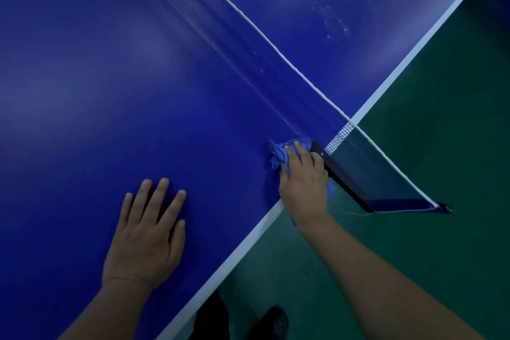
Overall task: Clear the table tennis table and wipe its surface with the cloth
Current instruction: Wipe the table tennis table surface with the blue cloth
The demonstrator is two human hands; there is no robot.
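A person wipes a glossy blue table tennis worktop (96,77) beside its net (276,63).

The right hand (303,185) presses a bunched, fringed blue cloth (278,154) flat-fingered against the worktop's white-lined edge, by the black net post (345,182). The left hand (146,234) rests open, fingers spread. Green floor (427,146) lies beyond.

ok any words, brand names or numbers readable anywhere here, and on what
None can be read in this view.
Table tennis table: plain blue with white edge lines, no print visible.
Net and its black post: no label or brand shows.
Cloth under the right hand: plain blue, no tag seen.
Dark shoe on the green floor: too dim to tell.
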